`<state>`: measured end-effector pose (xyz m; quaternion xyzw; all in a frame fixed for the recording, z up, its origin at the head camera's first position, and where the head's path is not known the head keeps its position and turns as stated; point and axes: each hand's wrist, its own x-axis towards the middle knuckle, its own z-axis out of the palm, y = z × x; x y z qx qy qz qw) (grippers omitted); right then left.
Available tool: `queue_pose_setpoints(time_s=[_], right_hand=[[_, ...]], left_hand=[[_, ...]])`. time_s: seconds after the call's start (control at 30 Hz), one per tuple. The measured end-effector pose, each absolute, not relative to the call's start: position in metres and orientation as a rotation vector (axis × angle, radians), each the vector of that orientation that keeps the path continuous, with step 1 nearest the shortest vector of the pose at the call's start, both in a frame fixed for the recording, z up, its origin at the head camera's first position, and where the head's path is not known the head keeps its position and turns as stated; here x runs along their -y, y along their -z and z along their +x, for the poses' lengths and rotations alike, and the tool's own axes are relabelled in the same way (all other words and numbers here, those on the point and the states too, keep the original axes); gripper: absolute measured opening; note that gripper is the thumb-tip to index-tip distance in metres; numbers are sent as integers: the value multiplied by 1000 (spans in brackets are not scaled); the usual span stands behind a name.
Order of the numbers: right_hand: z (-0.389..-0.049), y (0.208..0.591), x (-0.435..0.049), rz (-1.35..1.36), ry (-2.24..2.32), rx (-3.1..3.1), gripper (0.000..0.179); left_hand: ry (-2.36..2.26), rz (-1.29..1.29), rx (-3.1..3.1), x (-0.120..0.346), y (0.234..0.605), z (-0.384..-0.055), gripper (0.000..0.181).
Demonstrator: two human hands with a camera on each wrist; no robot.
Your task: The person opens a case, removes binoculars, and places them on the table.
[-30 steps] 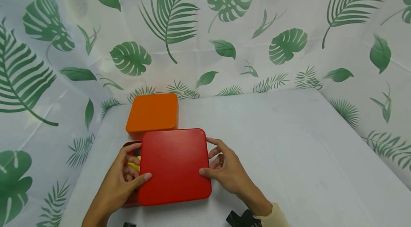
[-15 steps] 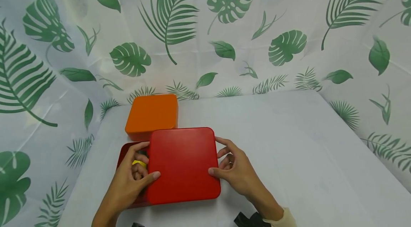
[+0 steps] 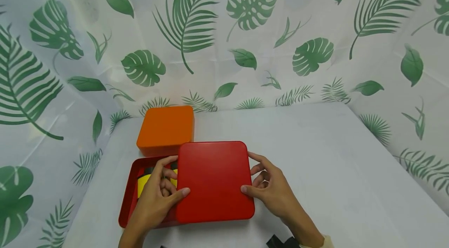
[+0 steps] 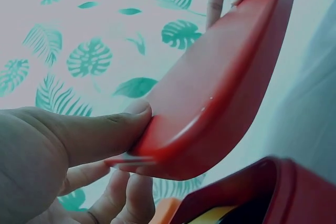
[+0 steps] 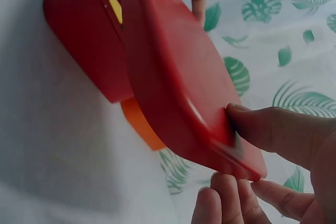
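Note:
Both hands grip a square red lid (image 3: pixel 214 180) by its opposite sides, thumbs on top and fingers curled at the edges. My left hand (image 3: pixel 158 197) pinches its left edge, and my right hand (image 3: pixel 271 187) pinches the right. In the left wrist view the lid (image 4: pixel 210 82) is raised above the rim of a red box (image 4: pixel 294 192). That red box (image 3: pixel 127 201) lies below and to the left, its left part uncovered. Inside it sit yellow things with black tops (image 3: pixel 143 182), partly hidden by my left hand and the lid.
An orange box (image 3: pixel 166 127) stands right behind the red box. The white tabletop (image 3: pixel 315 162) stretches out to the right. A leaf-printed curtain (image 3: pixel 210 37) hangs around the back and sides. A black object (image 3: pixel 280 242) shows near my right wrist.
Both hands have carried the red lid to the right. More of the red box and its yellow contents now shows on the left. The orange box stays in place.

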<state>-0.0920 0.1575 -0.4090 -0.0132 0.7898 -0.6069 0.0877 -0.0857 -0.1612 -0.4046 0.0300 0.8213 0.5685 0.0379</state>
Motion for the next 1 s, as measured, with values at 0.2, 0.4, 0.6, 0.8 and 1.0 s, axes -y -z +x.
queue_pose_setpoints(time_s=[0.2,0.4,0.6,0.8,1.0], right_hand=[[-89,412,-168,-14,1808,-2358,86],[-89,412,-179,-22,1798,-2382,86],[-87,412,-190,4,1789,-2410,86],[-86,415,-201,14,1768,-2455,85],[-86,417,-210,27,1770,-2474,84]], left_hand=[[-1717,48,-2517,151,408,-88,82],[-1705,10,-2511,139,410,-90,81],[-1694,27,-2534,124,414,-92,83],[-1701,40,-2541,110,419,-95,83],[-1673,30,-2562,99,421,-96,86]])
